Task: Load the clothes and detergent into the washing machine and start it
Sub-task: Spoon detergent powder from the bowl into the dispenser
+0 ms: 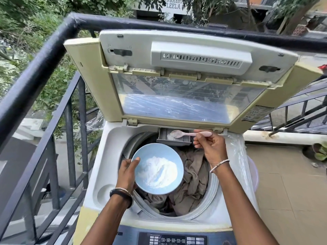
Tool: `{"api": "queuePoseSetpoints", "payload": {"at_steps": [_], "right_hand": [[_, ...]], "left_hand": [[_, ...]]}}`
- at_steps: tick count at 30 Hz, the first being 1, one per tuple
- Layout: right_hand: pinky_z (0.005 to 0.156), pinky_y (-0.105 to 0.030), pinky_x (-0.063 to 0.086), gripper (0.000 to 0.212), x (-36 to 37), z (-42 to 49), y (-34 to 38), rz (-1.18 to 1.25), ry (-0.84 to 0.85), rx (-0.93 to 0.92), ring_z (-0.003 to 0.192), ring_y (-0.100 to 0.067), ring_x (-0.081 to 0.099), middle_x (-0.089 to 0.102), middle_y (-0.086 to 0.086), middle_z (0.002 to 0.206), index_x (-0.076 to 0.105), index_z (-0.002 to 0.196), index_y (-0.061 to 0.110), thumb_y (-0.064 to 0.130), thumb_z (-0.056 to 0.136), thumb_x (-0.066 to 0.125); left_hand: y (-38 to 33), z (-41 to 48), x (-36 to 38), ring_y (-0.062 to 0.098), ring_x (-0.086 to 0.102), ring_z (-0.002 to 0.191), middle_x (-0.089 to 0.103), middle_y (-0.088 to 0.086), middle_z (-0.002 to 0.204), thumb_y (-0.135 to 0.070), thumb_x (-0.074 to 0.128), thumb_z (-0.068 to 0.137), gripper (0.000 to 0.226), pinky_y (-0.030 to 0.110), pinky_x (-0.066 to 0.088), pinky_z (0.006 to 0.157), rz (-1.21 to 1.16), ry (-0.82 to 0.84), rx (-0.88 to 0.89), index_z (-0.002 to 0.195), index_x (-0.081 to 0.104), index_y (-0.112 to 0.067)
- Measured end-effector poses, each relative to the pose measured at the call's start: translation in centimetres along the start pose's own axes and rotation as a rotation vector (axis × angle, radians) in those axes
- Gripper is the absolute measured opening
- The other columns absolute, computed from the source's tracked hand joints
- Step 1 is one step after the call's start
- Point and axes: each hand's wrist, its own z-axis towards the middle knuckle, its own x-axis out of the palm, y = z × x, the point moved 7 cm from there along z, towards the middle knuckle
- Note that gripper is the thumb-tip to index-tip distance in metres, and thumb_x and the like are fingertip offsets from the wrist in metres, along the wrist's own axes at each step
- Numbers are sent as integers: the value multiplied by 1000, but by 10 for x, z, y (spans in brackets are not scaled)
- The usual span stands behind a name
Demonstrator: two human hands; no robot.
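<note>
Two hands over open top-loading washing machine [113, 149]: left hand [126, 174], fingers curled round rim of blue bowl [174, 154] of white detergent powder [158, 171]. Brownish clothes [192, 175] in drum; far right, right hand [212, 147], fingertips pinching pink spoon [190, 134] above detergent drawer [174, 136].

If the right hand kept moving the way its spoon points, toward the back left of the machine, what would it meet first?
Most likely the detergent drawer: the right hand holds the pink spoon with its bowl already over it. Depth is hard to judge.

black railing [53, 50], trees [26, 23], potted plant [320, 152]
</note>
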Motion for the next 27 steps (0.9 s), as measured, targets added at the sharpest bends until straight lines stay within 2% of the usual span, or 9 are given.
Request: {"api": "queuePoseSetpoints", "payload": {"at_steps": [4,7,11,15,18,21,27], "right_hand": [[66,-27,58,17,6,-7,7,-52,129,-62,71,-26,65,69,-27,88,74,96,10,-1,89,63],[70,-28,58,22,7,-11,7,-68,146,-69,75,-24,68,72,-20,92,75,96,14,-3,89,63],[71,-31,59,19,5,-16,9,-15,104,-70,76,-24,69,73,-14,94,74,98,10,-2,88,64],[64,-27,57,13,-3,-26,19,191,-26,-60,70,-22,67,73,-14,98,72,97,5,2,87,64],[60,-24,55,19,-5,-44,23,319,-53,42,66,-21,64,71,-13,81,69,102,-1,9,87,63],[56,-23,53,22,4,-65,28,245,34,88,59,-21,62,67,-15,71,69,100,0,15,85,65],[58,-27,55,11,18,-88,21,-4,156,70,62,-23,62,69,-17,72,71,97,4,9,91,64]], "left_hand": [[0,1,0,27,56,78,56,12,88,-27,60,92,20,32,44,62,-7,2,3,83,45,-16],[0,2,1,27,56,75,56,10,85,-26,59,93,21,31,44,60,-19,3,1,82,44,-16],[2,4,-1,26,56,72,56,10,85,-25,60,92,20,31,45,60,-18,2,4,83,45,-16],[3,5,-4,27,57,78,56,11,88,-28,62,91,21,36,45,65,1,7,8,84,46,-17],[-1,1,-5,26,56,81,56,13,90,-39,68,82,27,42,44,71,22,13,25,81,48,-21],[-5,0,-7,25,54,80,54,11,87,-54,70,65,34,43,41,73,63,22,67,74,51,-27],[-19,-5,-6,25,59,81,62,0,82,-62,70,61,42,43,46,77,120,3,163,78,55,-27]]}}
